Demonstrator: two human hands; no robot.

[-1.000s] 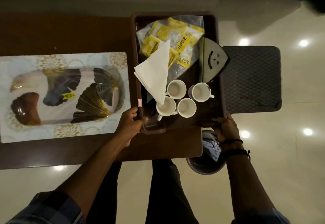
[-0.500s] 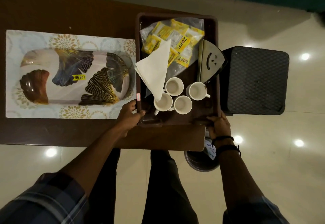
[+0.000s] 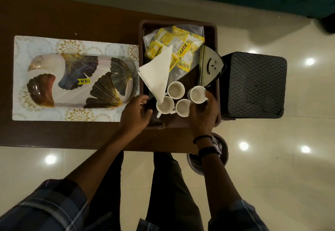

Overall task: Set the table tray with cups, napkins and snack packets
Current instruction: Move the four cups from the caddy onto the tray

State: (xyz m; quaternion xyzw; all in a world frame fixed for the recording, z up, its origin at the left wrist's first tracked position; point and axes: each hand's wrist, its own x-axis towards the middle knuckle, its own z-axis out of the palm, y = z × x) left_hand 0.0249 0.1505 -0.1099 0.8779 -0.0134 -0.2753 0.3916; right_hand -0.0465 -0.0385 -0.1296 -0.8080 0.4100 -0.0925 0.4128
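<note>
A brown tray stands on the right end of a dark table. It holds a clear bag of yellow snack packets, a stack of white napkins, a metal napkin holder and several white cups. My right hand reaches over the tray's near edge, and its fingers curl around the handle side of the rightmost cup. My left hand hovers at the tray's near left corner with its fingers apart and holds nothing. A decorated serving tray lies to the left.
The decorated tray rests on a patterned placemat on the dark wooden table. A black textured stool stands just right of the brown tray. A steel bin sits on the shiny floor below my right wrist.
Both hands have let go of the brown tray's near edge. My right hand moved forward onto the rightmost cup, and my left hand lifted off the left corner.
</note>
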